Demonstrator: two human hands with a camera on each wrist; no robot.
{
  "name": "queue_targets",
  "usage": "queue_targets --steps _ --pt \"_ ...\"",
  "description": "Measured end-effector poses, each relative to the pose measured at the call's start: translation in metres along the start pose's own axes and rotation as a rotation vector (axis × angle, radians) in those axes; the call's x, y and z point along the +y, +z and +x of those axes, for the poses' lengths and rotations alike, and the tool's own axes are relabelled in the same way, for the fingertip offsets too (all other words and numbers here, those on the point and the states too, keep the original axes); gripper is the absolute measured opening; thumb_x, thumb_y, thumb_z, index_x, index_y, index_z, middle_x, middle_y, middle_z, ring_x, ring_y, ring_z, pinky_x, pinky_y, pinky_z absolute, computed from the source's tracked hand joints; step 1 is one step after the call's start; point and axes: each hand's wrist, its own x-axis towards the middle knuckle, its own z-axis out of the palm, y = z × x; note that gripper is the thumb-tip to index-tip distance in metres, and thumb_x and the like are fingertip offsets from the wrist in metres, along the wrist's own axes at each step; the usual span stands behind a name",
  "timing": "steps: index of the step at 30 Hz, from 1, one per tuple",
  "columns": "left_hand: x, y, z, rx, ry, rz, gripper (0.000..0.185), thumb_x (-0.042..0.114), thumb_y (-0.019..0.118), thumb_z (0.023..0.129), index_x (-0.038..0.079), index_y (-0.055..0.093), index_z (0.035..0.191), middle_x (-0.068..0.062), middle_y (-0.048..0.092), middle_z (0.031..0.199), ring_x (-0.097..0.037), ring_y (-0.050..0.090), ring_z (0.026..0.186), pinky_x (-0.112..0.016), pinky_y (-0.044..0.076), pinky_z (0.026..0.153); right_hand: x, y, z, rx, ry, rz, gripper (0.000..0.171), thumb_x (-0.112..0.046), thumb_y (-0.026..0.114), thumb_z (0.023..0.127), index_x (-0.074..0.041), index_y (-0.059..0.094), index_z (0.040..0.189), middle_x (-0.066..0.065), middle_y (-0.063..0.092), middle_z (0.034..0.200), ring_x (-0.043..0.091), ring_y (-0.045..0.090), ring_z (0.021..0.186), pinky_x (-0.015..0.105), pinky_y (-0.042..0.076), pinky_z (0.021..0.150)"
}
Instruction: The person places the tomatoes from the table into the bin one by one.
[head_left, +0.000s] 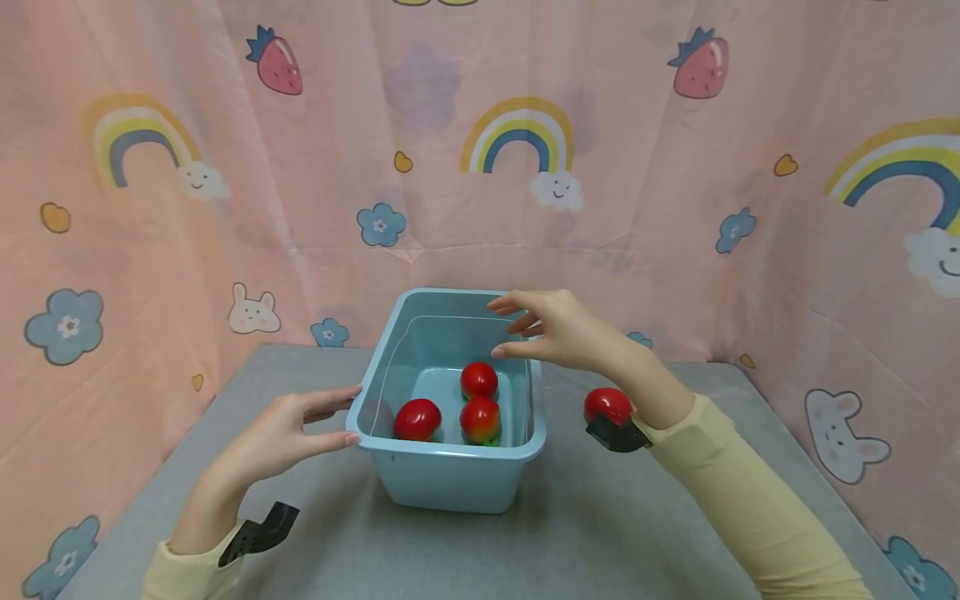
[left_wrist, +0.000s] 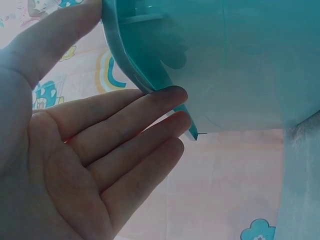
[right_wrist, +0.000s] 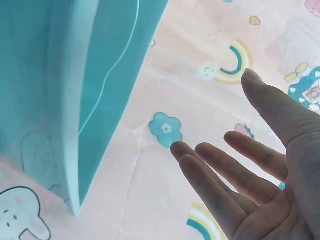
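Note:
A light blue plastic bin [head_left: 457, 475] stands on the table with three round red fruits inside. Two, a fruit at the left [head_left: 417, 419] and one behind [head_left: 479, 380], are plain glossy red like tomatoes. The third fruit [head_left: 480, 418] has yellowish streaks and a green end. My left hand [head_left: 288, 437] touches the bin's left rim near its front corner, with fingers and thumb extended. Over the right rim hovers my right hand [head_left: 555, 329], holding nothing, its thumb apart from its loosely bent fingers; the right wrist view shows its bare palm [right_wrist: 270, 210].
Another red fruit [head_left: 606, 404] lies on the grey table [head_left: 315, 517] to the right of the bin, partly covered by the black wrist mount [head_left: 618, 434] on my right sleeve. A pink printed curtain [head_left: 465, 67] encloses the table at the back and sides.

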Motion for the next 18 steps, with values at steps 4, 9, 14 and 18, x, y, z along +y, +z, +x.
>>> queue_targets --steps 4,9,14,18 --pt "0.0 0.0 0.0 0.002 0.002 -0.005 0.065 0.042 0.071 0.083 0.01 0.053 0.136 -0.008 0.057 0.134 -0.034 0.056 0.12 -0.049 0.05 0.097 0.006 0.0 -0.006 0.022 -0.002 -0.007 0.054 -0.028 0.078 0.079 -0.011 0.058 0.126 0.008 0.064 0.123 0.022 0.069 0.097 0.036 0.06 0.078" --pt "0.001 0.0 0.0 0.0 0.004 -0.017 0.065 0.041 0.071 0.083 0.008 0.053 0.136 -0.008 0.056 0.135 -0.033 0.056 0.121 -0.047 0.049 0.098 0.015 0.001 -0.014 0.035 -0.003 0.004 0.056 -0.029 0.078 0.078 -0.011 0.058 0.127 0.008 0.064 0.124 0.022 0.069 0.096 0.036 0.06 0.078" --pt "0.001 0.0 -0.001 0.002 0.006 -0.016 0.064 0.041 0.071 0.083 0.008 0.053 0.135 -0.008 0.057 0.134 -0.033 0.056 0.12 -0.047 0.049 0.097 0.02 0.002 -0.022 0.048 -0.011 0.027 0.055 -0.028 0.078 0.078 -0.01 0.058 0.126 0.01 0.064 0.122 0.024 0.07 0.096 0.038 0.06 0.078" --pt "0.0 0.0 0.0 0.006 0.011 -0.011 0.064 0.042 0.071 0.083 0.008 0.054 0.135 -0.008 0.057 0.134 -0.033 0.057 0.12 -0.047 0.05 0.097 0.024 0.002 -0.028 0.068 -0.004 0.029 0.053 -0.027 0.078 0.079 -0.01 0.059 0.125 0.011 0.065 0.12 0.024 0.07 0.094 0.036 0.06 0.076"
